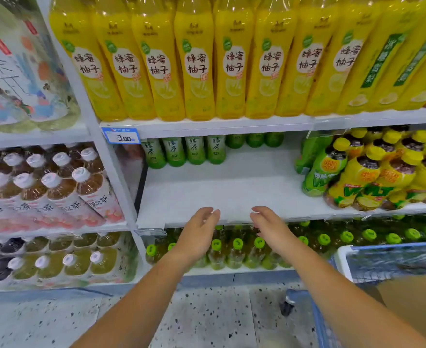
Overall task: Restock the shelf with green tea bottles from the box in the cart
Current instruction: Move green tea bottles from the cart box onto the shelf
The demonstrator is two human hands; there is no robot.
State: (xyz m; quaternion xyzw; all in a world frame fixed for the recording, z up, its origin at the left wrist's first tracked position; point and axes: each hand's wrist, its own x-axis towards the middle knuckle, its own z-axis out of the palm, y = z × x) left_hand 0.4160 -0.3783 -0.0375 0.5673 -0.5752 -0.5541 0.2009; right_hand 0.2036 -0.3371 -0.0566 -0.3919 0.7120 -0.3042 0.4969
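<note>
Loosely open — left hand (198,234), right hand (269,229) empty, by shelf (232,187) edge.

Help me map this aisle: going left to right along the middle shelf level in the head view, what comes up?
White-capped brown tea bottles → white shelf upright → green tea bottles at the back → green-labelled bottles → yellow-labelled bottles.

On the shelf (232,192), tea bottles (185,151) at back left. Your left hand (198,232) and right hand (269,229) side by side before its front edge. On your right, the cart (342,252), box (408,297) in it.
</note>
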